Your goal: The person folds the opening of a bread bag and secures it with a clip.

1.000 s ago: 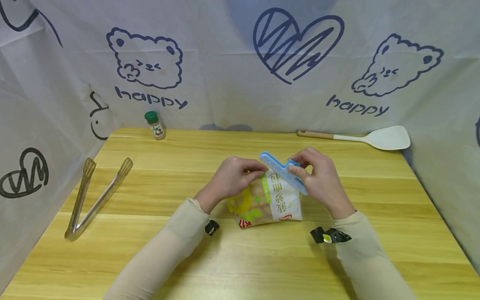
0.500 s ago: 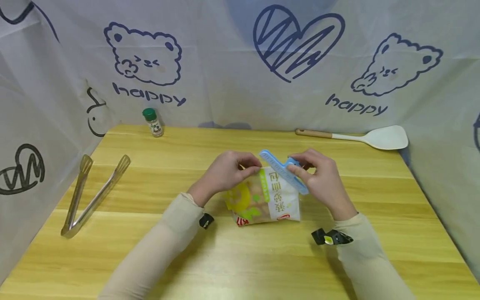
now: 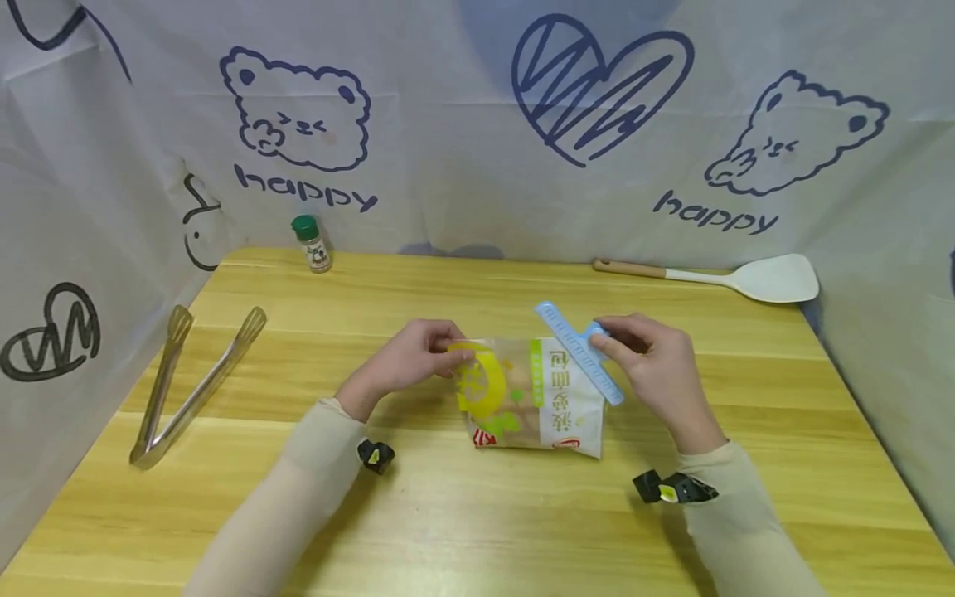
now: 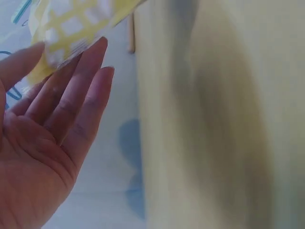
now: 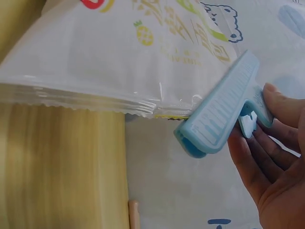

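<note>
A printed plastic bread bag [image 3: 515,402], partly see-through with yellow and green print, is held between both hands over the wooden table. My left hand [image 3: 418,355] pinches its yellow-patterned left end; in the left wrist view the thumb and fingertips lie on either side of that corner [image 4: 71,33]. With thumb and fingers, my right hand [image 3: 660,365] grips the handles of a light blue bag clip [image 3: 574,348]. The clip's long ruler-marked bar slants across the bag's upper right corner. In the right wrist view, the bag's crimped edge [image 5: 90,102] runs up to the clip's bar.
Metal tongs [image 3: 190,398] lie spread on the table's left side. At the back left stands a green-capped seasoning bottle [image 3: 313,246]. A white spatula [image 3: 772,278] with a wooden handle lies along the back right. Printed cloth [image 3: 448,166] hangs behind the table.
My left hand has slid from the bag's upper edge to its left end. My right hand and the clip have shifted slightly right, and more of the bag's face shows.
</note>
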### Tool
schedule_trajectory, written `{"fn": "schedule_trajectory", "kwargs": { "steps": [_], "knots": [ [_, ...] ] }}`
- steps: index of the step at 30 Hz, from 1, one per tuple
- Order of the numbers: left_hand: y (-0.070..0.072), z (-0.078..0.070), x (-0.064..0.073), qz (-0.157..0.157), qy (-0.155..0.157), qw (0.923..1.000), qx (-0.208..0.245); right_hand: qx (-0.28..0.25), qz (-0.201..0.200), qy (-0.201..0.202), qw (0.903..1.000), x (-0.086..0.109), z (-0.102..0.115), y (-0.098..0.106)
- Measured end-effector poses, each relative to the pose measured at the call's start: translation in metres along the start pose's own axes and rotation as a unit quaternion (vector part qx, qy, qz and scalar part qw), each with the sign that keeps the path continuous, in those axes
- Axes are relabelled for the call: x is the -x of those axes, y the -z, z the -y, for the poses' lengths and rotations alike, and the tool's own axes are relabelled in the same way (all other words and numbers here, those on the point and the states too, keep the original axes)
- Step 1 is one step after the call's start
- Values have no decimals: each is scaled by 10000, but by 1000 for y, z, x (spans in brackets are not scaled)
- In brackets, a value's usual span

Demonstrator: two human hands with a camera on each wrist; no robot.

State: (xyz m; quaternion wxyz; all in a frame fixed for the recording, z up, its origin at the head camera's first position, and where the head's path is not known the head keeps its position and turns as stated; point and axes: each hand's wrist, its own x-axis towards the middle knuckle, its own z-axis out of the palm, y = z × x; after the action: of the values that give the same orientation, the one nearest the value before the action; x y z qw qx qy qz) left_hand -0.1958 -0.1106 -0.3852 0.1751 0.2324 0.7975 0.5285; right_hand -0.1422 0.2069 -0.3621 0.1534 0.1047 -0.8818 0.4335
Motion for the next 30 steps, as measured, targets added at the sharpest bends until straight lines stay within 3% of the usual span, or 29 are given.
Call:
{"fn": "schedule_trajectory", "kwargs": {
  "steps": [3, 10, 16, 22, 30],
  "knots": [
    [-4, 4, 1, -18, 125, 9978, 647, 10, -49, -86, 10000, 2, -3, 2],
    [-21, 8, 7, -327, 328, 9900, 1335, 78, 174, -319, 9993, 3, -10, 5],
    [-30, 12, 11, -725, 347, 9880, 1319, -18, 632, -631, 9960, -2, -16, 3],
    [-26, 8, 10, -1049, 395, 9854, 1283, -251, 1181, -942, 9882, -15, -16, 3],
    [-20, 4, 7, -1147, 748, 9824, 1272, -807, 1601, -1390, 9739, -28, -20, -3]
  ]
}}
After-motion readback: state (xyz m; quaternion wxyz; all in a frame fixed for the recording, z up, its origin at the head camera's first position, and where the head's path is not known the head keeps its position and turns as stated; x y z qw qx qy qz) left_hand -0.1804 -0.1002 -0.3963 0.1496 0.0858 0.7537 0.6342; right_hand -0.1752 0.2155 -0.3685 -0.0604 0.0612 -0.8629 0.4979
